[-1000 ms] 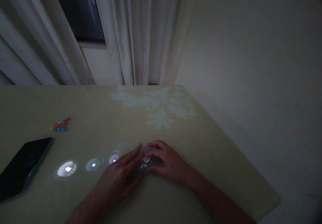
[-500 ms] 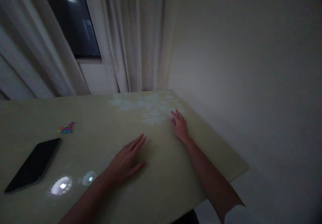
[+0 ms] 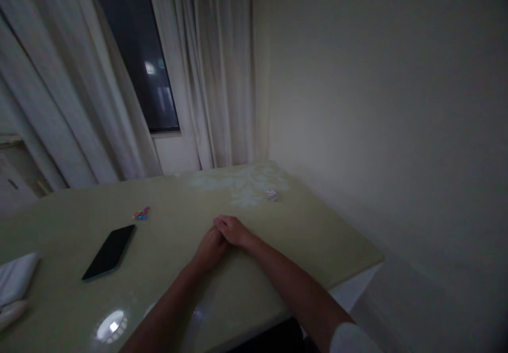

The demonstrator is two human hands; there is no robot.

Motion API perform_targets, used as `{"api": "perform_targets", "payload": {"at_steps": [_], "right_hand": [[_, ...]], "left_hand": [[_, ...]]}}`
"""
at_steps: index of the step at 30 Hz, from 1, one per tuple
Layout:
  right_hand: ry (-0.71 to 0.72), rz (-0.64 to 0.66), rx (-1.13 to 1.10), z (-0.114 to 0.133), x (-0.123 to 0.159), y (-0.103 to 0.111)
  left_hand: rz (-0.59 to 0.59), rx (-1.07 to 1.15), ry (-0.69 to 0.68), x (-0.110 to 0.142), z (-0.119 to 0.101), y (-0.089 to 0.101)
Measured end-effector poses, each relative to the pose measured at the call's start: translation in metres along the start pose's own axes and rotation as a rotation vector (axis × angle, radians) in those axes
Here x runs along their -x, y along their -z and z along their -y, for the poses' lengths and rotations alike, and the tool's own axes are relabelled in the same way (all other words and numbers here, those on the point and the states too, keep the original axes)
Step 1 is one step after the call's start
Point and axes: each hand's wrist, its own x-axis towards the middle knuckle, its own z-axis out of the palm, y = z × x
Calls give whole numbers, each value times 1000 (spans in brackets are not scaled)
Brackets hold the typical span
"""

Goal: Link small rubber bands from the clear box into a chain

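The right hand [image 3: 235,230] lies over the left hand [image 3: 211,248], fingers closed together near the centre; whether they hide anything, I cannot tell. The packet [image 3: 272,195], right of centre, could be knocked by a careless forward reach.

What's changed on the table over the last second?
The small white-marked item went from between the hands to the far right, by the leaf pattern, and was let go. The right hand came back onto the left hand. The black slab and colourful pieces look unmoved.
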Motion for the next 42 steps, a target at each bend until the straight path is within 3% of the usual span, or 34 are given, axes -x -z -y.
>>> {"api": "perform_targets", "payload": {"at_steps": [4, 9, 14, 24, 34, 38, 42], "right_hand": [[8, 38, -56, -10, 10, 4], [-32, 69, -82, -7, 36, 4], [-61, 93, -70, -3, 38, 3], [-72, 118, -22, -3, 38, 4], [-70, 108, 20, -5, 39, 2], [-179, -15, 118, -10, 25, 6], [-369, -230, 280, -28, -5, 43]], "left_hand": [[37, -46, 42, 5, -2, 3], [219, -107, 60, 19, -15, 14], [313, -157, 117, 17, -19, 26], [355, -137, 151, 18, -19, 35], [326, -69, 145, 19, -14, 34], [321, -84, 167, 17, -17, 38], [320, -93, 180, 16, -19, 42]]}}
